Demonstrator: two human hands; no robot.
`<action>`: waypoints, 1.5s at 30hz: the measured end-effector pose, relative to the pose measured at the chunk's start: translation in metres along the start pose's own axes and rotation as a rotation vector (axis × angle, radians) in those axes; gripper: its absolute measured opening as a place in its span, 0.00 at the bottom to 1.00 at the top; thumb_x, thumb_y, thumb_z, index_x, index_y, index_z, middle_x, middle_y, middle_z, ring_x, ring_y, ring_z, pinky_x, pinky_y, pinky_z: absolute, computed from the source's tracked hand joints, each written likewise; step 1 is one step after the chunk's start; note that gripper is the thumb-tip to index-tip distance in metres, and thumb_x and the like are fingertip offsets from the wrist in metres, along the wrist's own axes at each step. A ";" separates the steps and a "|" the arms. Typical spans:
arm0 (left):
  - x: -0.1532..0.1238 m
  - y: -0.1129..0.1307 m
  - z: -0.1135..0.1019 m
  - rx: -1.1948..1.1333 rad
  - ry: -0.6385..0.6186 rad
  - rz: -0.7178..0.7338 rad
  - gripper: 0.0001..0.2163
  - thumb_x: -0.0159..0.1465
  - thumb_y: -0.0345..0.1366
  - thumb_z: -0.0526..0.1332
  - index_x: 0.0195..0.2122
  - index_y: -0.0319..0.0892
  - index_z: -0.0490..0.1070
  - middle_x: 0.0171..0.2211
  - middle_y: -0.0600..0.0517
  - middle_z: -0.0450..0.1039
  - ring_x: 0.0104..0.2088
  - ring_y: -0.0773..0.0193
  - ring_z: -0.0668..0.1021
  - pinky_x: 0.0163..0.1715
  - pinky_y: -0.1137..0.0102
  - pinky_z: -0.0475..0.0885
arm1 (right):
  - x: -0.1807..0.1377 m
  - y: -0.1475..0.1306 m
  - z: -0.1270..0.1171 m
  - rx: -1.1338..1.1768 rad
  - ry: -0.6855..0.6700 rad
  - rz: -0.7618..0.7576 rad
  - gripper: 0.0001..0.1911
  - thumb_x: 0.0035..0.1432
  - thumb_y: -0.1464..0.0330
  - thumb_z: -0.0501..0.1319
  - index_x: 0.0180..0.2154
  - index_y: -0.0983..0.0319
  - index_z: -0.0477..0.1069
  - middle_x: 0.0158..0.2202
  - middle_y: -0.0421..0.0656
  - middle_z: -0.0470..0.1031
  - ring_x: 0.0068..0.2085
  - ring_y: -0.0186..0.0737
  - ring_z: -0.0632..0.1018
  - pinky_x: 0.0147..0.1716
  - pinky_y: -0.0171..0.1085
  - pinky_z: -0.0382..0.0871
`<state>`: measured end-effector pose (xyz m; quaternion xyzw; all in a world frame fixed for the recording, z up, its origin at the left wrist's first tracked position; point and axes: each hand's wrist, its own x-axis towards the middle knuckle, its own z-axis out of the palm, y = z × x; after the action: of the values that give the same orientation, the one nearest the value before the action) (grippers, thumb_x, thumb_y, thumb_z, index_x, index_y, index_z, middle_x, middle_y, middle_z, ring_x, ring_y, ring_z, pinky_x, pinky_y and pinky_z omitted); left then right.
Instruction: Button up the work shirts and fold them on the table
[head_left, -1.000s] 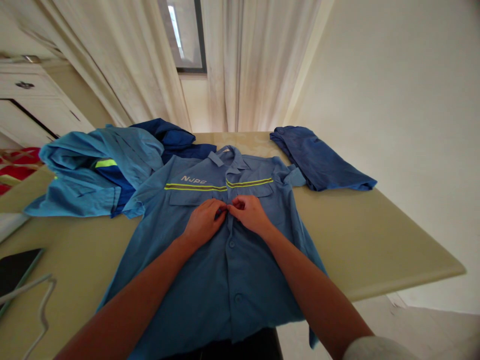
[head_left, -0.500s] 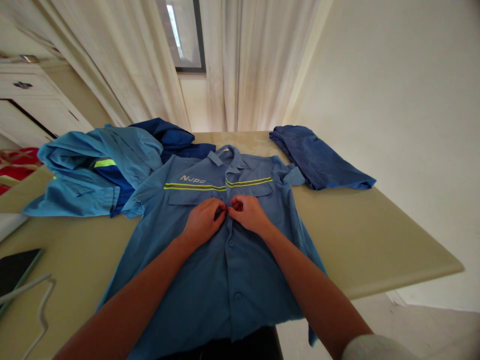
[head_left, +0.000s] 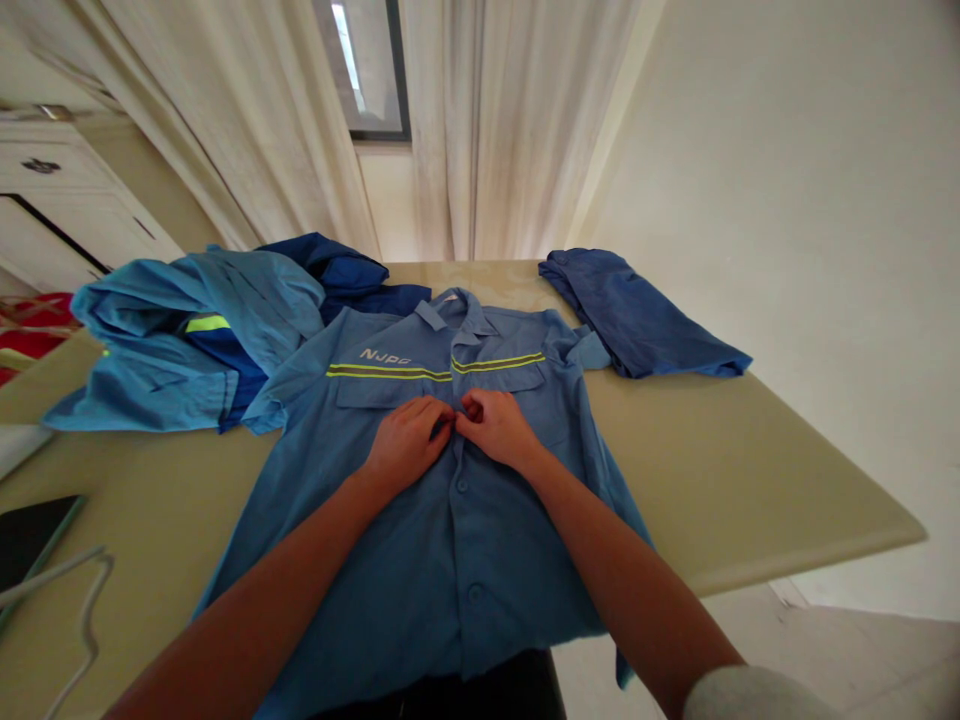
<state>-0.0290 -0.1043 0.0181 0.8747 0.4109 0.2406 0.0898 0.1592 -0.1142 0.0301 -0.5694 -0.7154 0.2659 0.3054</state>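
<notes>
A blue work shirt (head_left: 390, 560) lies front side up, its collar pointing away from me. Yellow-edged stripes and pale lettering cross its chest. My left hand (head_left: 411, 437) pinches the front placket just below the stripes. Right beside it, my right hand (head_left: 495, 425) pinches the same spot, fingertips almost touching the left ones. Whatever button sits between the fingers is hidden. Lower on the placket, a button (head_left: 463, 486) and another button (head_left: 475, 592) show, both lying in the closed front.
Crumpled light and dark blue clothes (head_left: 172, 350) are heaped at the left of the table (head_left: 765, 490). Folded navy garment (head_left: 637, 315) lies at the back right. A dark flat device (head_left: 34, 535) and a white cable (head_left: 88, 620) are at the left edge. Curtains (head_left: 517, 130) hang behind.
Both hands stay pinched at the same place on the placket, with only a tiny shift of the left fingers. The shirt lies as before.
</notes>
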 end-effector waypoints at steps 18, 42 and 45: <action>0.000 0.001 -0.001 -0.029 -0.011 -0.082 0.04 0.70 0.35 0.56 0.42 0.45 0.69 0.38 0.50 0.76 0.38 0.58 0.78 0.40 0.64 0.72 | 0.003 0.006 0.002 0.158 0.008 -0.008 0.08 0.61 0.71 0.59 0.31 0.61 0.74 0.24 0.37 0.74 0.28 0.34 0.73 0.29 0.31 0.60; 0.006 -0.001 0.001 -0.487 0.052 -0.291 0.10 0.67 0.41 0.61 0.46 0.45 0.68 0.39 0.51 0.78 0.38 0.60 0.81 0.39 0.66 0.76 | 0.000 0.005 0.003 -0.008 -0.035 -0.097 0.04 0.60 0.73 0.64 0.39 0.61 0.75 0.31 0.40 0.79 0.31 0.36 0.76 0.32 0.33 0.64; 0.008 -0.006 0.002 -0.599 0.042 -0.321 0.08 0.65 0.40 0.62 0.43 0.44 0.70 0.37 0.51 0.78 0.36 0.61 0.81 0.37 0.67 0.76 | -0.001 0.004 0.002 -0.003 -0.028 -0.111 0.04 0.61 0.73 0.64 0.38 0.60 0.74 0.31 0.40 0.78 0.32 0.36 0.77 0.33 0.33 0.64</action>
<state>-0.0273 -0.0943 0.0170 0.7286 0.4563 0.3514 0.3708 0.1603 -0.1142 0.0255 -0.5255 -0.7505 0.2555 0.3088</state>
